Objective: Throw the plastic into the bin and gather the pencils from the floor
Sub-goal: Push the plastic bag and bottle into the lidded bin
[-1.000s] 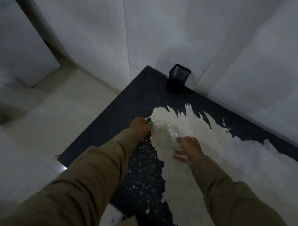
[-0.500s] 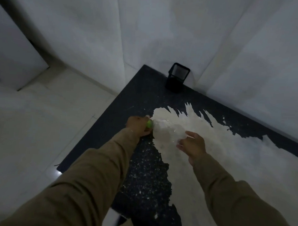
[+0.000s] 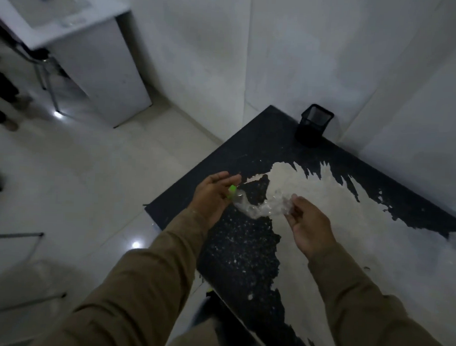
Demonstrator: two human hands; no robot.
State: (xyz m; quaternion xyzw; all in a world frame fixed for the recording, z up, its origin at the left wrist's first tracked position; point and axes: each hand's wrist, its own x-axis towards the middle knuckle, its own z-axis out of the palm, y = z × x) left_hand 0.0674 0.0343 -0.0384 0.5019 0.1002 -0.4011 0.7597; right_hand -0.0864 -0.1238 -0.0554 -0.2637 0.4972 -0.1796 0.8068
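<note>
Only 1 view, from a wide-angle camera on the person's head, looking forward and steeply down over both sleeves. It sits close above the dark bench (image 3: 262,148) and faces a white wall corner (image 3: 247,56), with pale floor (image 3: 90,180) at left.

No readable text, label, brand, number or sign appears anywhere in this dim view. The crumpled clear plastic bottle (image 3: 262,206) with a green cap, held between the two hands near the centre, shows no legible label. The black mesh cup (image 3: 313,127) at about one o'clock on the dark table (image 3: 251,150) carries no marking. At about eleven o'clock, a white desk (image 3: 79,33) holds a pale sheet with blurred bluish marks on it; these are too smeared to read as letters or figures. The white walls and the pale floor tiles bear no writing.
</note>
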